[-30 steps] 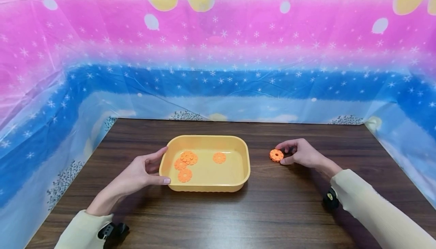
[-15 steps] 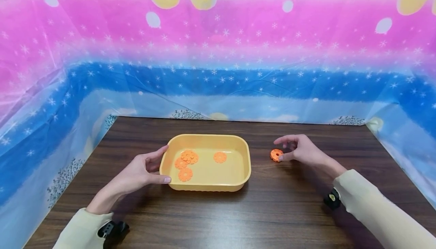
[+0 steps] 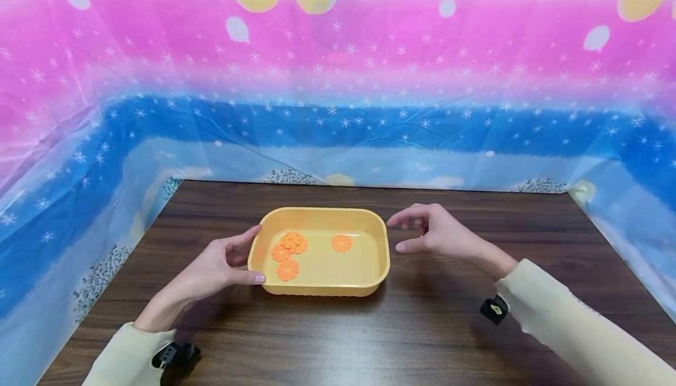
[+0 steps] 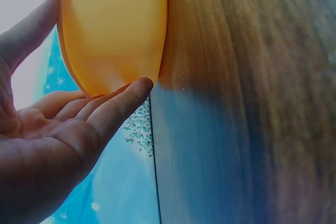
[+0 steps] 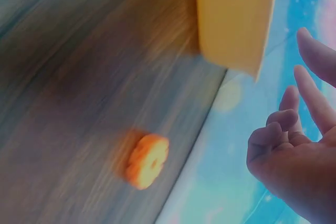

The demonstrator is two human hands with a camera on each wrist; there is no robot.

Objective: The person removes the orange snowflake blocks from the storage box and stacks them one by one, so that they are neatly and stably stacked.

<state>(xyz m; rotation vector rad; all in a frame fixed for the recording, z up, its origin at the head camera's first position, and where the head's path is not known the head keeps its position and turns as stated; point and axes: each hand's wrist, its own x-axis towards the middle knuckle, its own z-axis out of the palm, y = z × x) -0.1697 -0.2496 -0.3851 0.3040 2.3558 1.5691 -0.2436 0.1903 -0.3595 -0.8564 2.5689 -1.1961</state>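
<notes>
A yellow plastic basin (image 3: pixel 338 291) stands on the table, with several orange notched discs (image 3: pixel 287 270) lying flat inside, mostly bunched at its left end. One lone disc (image 3: pixel 341 243) lies nearer its right side. My left hand (image 3: pixel 213 271) holds the basin's left end, thumb at the near corner and fingers at the far one; the left wrist view shows this hand (image 4: pixel 68 124) against the outer wall. Just off the right rim is my right hand (image 3: pixel 440 233), fingers apart and holding nothing. Beneath it, a small stack of orange discs (image 5: pixel 148 162) sits on the table, mostly hidden in the head view.
The dark wood-grain table (image 3: pixel 338 339) carries the basin and the stack. A pink and blue printed cloth (image 3: pixel 338 122) hangs behind and along both sides of the table. Each wrist wears a black camera (image 3: pixel 494 310) below a pale sleeve.
My right hand has let go of the disc stack, leaving it on the table, and moved left to the basin's right rim. My left hand and the basin stay put.
</notes>
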